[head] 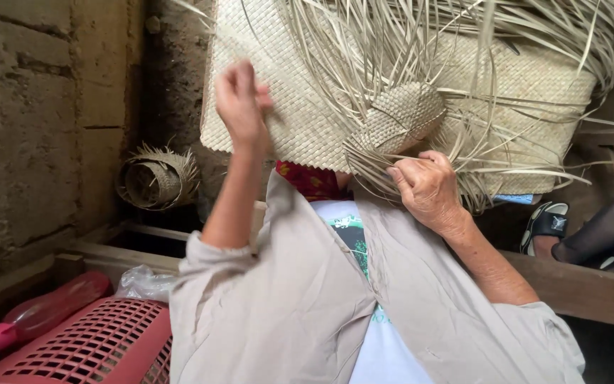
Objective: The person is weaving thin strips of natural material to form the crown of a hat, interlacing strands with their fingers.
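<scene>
A pale woven palm-leaf mat (300, 85) lies in front of me, with many loose leaf strips (392, 43) fanning out over it. A small rounded woven piece (403, 114) sits in the middle of the strips. My left hand (241, 99) is raised over the mat's left part with its fingers pinched together; I cannot make out a strip in them. My right hand (428, 188) grips the lower edge of the small woven piece and the strips coming from it.
A small woven ring basket (156, 178) lies by the rough wall at the left. A pink plastic crate (101, 345), a pink bottle (44, 313) and a clear plastic bag (143, 283) sit at lower left. Another person's sandalled foot (545, 226) and dark-clad leg (605, 231) are at the right.
</scene>
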